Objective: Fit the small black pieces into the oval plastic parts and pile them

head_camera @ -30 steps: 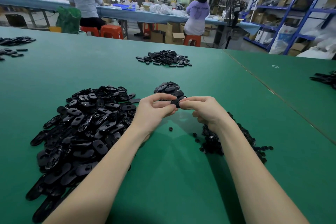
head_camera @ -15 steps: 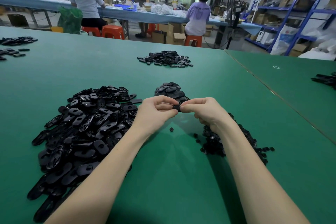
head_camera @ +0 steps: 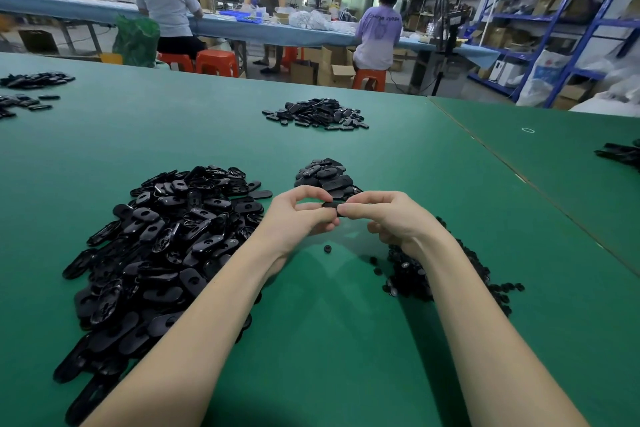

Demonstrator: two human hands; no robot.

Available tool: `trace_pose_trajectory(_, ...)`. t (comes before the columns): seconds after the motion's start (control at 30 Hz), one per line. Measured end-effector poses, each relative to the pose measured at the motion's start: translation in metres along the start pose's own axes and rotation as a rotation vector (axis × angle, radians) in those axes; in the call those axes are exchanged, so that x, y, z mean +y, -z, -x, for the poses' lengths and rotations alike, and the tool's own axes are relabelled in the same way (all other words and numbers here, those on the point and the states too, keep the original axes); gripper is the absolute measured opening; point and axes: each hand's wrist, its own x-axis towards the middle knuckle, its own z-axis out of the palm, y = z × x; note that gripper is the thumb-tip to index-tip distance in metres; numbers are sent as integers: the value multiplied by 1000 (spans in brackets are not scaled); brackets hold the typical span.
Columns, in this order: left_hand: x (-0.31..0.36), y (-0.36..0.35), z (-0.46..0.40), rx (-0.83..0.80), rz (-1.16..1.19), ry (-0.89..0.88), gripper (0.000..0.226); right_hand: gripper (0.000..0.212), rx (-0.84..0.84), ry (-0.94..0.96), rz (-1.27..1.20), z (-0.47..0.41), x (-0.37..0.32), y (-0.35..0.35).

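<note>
Across the green table (head_camera: 346, 340), the big heap of oval parts (head_camera: 166, 246) fills the left near side, the finished pile (head_camera: 325, 177) sits mid-table, the small black pieces (head_camera: 446, 274) lie right. Above the middle, left hand (head_camera: 298, 218) and right hand (head_camera: 391, 218) both pinch one oval part (head_camera: 331, 205), fingertips clamped on it. Risk, I'd say: a crooked press pops the piece loose, joining the stray piece (head_camera: 327, 248) below.

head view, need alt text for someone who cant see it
Two bare hands, left hand and right hand, pinch one oval part between them above a green table. A big heap of oval parts lies left, small pieces right, a small pile just beyond.
</note>
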Motion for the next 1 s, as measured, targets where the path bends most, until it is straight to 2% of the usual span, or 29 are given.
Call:
trace_pose_trajectory(0.13,-2,2,-2,28,-43,4,20,11,45,48,72,-1,-2,-3)
trace_pose_trajectory(0.27,-4,4,-5,36,-109,7,21,15,65,120,102,0,-5,-5)
trace_pose_trajectory(0.77,-4,4,-3,48,-151,-71,14,11,101,204,126,-5,2,-11)
trace_pose_trajectory(1.0,-9,4,-4,60,-219,-51,13,16,104,198,147,-5,6,-15)
